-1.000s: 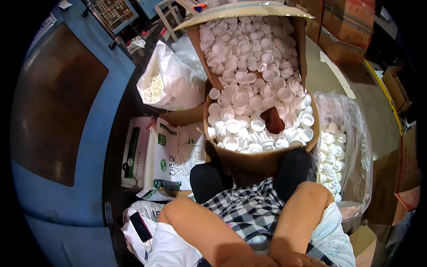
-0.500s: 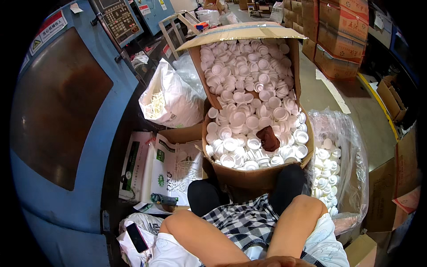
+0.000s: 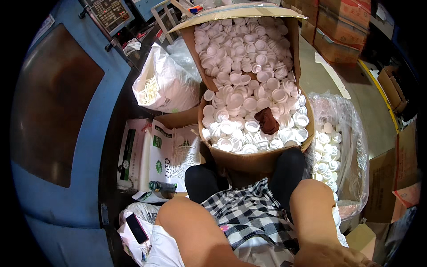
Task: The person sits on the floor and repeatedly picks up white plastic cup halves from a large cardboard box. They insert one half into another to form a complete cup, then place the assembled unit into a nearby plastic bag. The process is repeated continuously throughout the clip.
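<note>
On the left, a blue metal machine with a dark window [image 3: 100,120] borders the work position. A black-faced smartphone [image 3: 136,228] lies near, on white plastic. Farther off, a white plastic sack [image 3: 175,86] holds thin pale sticks [image 3: 150,90]. The left forearm [image 3: 191,231] angles inward; the left hand is out of view, so its grip cannot be verified. At centre, a black-and-white checked garment [image 3: 249,209] covers the lap. Beyond it, a large brown cardboard box [image 3: 253,161] holds the loose white round plastic caps [image 3: 235,100], sloping from far to near; a crumpled dark brown cloth [image 3: 267,121] lies on them. The right hand [image 3: 327,256] is cut by the near edge, beside the garment; whether its grip is together or apart cannot be told. Farther right, a transparent plastic bag [image 3: 344,107] holds more white pieces. In judgement, the caps are best handled lightly from the near rim, few at once, avoiding the cloth.
</note>
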The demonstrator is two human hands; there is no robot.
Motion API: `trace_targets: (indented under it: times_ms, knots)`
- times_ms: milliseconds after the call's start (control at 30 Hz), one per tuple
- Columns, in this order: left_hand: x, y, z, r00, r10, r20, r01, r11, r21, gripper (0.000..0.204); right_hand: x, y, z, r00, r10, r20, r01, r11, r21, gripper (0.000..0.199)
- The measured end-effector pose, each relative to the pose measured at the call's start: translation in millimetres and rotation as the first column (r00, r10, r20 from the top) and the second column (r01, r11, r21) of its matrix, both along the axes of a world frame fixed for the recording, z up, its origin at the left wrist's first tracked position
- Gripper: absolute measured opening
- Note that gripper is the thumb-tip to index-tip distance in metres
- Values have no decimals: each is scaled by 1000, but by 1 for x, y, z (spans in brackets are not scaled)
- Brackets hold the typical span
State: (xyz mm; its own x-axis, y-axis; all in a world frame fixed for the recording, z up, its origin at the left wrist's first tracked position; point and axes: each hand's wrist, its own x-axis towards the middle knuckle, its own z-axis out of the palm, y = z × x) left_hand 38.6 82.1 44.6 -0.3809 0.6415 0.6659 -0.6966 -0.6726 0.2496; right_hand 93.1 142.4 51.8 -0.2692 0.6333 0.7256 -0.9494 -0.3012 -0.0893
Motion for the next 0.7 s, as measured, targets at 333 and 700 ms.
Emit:
trace_targets:
  times_ms: [333, 700]
  knots:
    - [-68, 3, 18, 800, -228, -555, 306, 951, 50, 48, 14, 37, -15, 994, -53, -94, 76, 962, 264, 34]
    - [-65, 33, 16, 729, -80, -680, 401, 854, 330, 39, 36, 71, -32, 958, -161, -236, 269, 790, 551, 43]
